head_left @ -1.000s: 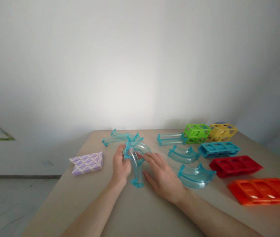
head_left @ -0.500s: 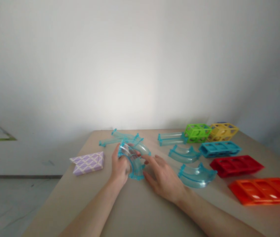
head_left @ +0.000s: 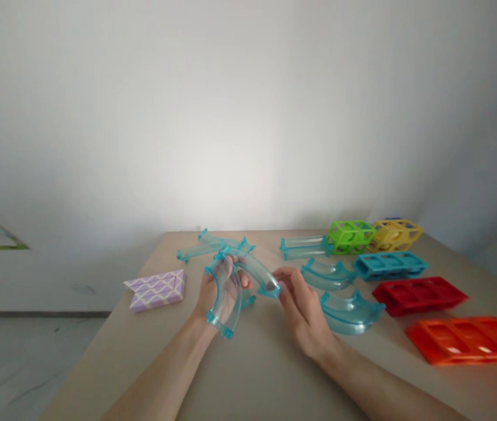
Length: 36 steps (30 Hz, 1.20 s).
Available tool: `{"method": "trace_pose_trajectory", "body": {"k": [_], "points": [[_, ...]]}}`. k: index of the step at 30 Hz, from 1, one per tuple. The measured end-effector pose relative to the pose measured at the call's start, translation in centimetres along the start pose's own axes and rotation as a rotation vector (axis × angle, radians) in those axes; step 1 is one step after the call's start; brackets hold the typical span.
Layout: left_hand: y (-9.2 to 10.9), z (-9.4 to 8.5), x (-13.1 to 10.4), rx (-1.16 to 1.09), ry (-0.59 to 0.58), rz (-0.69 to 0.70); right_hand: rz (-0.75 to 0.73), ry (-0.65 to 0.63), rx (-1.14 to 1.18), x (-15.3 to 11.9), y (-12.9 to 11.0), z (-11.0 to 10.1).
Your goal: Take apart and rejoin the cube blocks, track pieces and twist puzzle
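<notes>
My left hand (head_left: 207, 295) is closed around clear blue curved track pieces held above the table. One curved track piece (head_left: 220, 295) hangs down in front of the palm. Another, a longer curved track piece (head_left: 255, 272), reaches right from the fingers. My right hand (head_left: 303, 310) pinches that piece's far end between thumb and fingers. Beneath the left hand shows a bit of blue plastic (head_left: 248, 302), mostly hidden. Close by on the right lie two more curved tracks, a nearer one (head_left: 354, 318) and a farther one (head_left: 330, 278).
Straight clear tracks (head_left: 196, 251) lie behind my left hand, with another pair (head_left: 305, 251) farther right. A purple patterned block (head_left: 158, 289) is at left. Green (head_left: 351, 237), yellow (head_left: 395, 235), blue (head_left: 391, 265), red (head_left: 421, 294) and orange (head_left: 468, 339) frames line the right.
The held track pieces have turned and spread apart, one now pointing down and one out to the right. My right hand has moved slightly right, onto the longer piece's end.
</notes>
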<state>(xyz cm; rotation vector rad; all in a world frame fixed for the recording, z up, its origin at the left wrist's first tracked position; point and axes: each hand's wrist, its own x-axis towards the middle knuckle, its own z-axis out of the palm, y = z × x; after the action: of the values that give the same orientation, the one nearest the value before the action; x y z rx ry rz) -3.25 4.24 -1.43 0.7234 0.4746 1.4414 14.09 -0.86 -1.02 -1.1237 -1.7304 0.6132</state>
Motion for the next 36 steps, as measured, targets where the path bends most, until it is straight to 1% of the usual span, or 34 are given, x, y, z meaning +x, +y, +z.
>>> {"method": "trace_pose_trajectory", "body": {"k": [2, 4, 7, 9, 11, 14, 16, 18, 19, 21, 23, 25, 27, 29, 33, 36], "points": [[-0.1, -0.1, -0.2, 0.023, -0.037, -0.074, 0.029, -0.032, 0.153, -0.2, 0.0, 0.0], [-0.1, 0.0, -0.5, 0.039, -0.051, -0.147, 0.068, -0.082, 0.379, -0.3, 0.2, 0.4], [0.5, 0.5, -0.9, 0.053, -0.043, -0.256, 0.208, -0.151, 0.796, 0.1, 0.4, 1.1], [1.0, 1.0, -1.1, 0.067, -0.049, -0.333, 0.292, -0.203, 0.992, 0.4, 0.3, 1.4], [1.3, 1.3, -1.3, 0.082, -0.074, -0.39, 0.345, -0.259, 1.099, 0.5, 0.2, 1.5], [1.2, 0.9, -1.3, 0.074, -0.144, -0.436, 0.352, -0.301, 1.171, 0.5, 0.0, 1.3], [1.1, 0.4, -1.2, 0.062, -0.205, -0.456, 0.333, -0.3, 1.153, 0.3, 0.0, 1.4], [1.0, 0.0, -1.0, 0.074, -0.228, -0.466, 0.327, -0.28, 1.084, 0.2, 0.3, 1.6], [1.0, -0.1, -0.9, 0.082, -0.211, -0.466, 0.329, -0.255, 1.04, 0.2, 0.4, 1.7], [1.1, 0.1, -0.9, 0.095, -0.133, -0.469, 0.308, -0.169, 0.939, 0.2, 0.7, 1.8], [1.2, 0.4, -0.9, 0.097, -0.049, -0.485, 0.246, -0.056, 0.805, 0.1, 1.0, 1.9], [1.2, 0.7, -1.0, 0.092, -0.019, -0.549, 0.167, 0.04, 0.643, 0.1, 1.2, 1.9], [1.3, 0.9, -1.0, 0.059, -0.04, -0.632, 0.092, 0.095, 0.486, -0.1, 1.3, 1.7], [1.3, 0.9, -1.0, 0.006, -0.085, -0.688, 0.019, 0.113, 0.363, -0.4, 1.4, 1.5], [1.5, 0.5, -1.1, -0.073, -0.179, -0.712, -0.088, 0.117, 0.214, -0.7, 1.1, 1.2], [1.5, 0.1, -1.2, -0.11, -0.254, -0.745, -0.093, 0.129, 0.148, -0.5, 0.7, 0.9]]}}
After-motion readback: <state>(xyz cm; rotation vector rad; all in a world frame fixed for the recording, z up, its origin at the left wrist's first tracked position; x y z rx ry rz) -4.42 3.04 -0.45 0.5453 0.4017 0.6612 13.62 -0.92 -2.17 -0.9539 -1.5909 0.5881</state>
